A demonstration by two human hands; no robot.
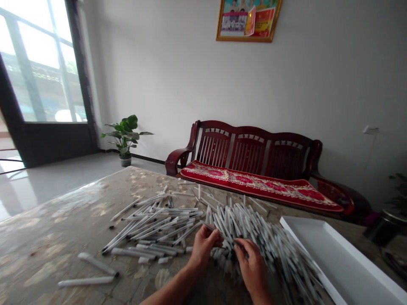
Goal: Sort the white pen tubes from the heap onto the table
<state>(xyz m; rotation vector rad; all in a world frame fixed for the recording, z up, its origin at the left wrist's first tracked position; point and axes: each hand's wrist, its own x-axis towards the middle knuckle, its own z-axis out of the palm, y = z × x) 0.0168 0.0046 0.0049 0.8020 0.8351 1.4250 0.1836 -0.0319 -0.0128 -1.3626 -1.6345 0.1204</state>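
Note:
My left hand [203,245] is closed around a slim pen [207,225], whose pale end points up and to the left past the thumb. Just to its right, my right hand [251,260] has thumb and fingers pinched together; whatever they hold is too small and dark to make out. Behind and beside both hands lies a large heap of whitish pens [251,224] with dark ends. On the left, a looser group of clear pens with black tips [152,226] is spread over the table. Two pale pens [85,281] lie apart near the front left.
The patterned tabletop [41,237] carries all the pens. A shallow white tray [337,254] stands at the right, against the heap. Beyond the table are a dark red wooden bench [248,148] and a potted plant [125,140]. A dark pot [386,226] is at far right.

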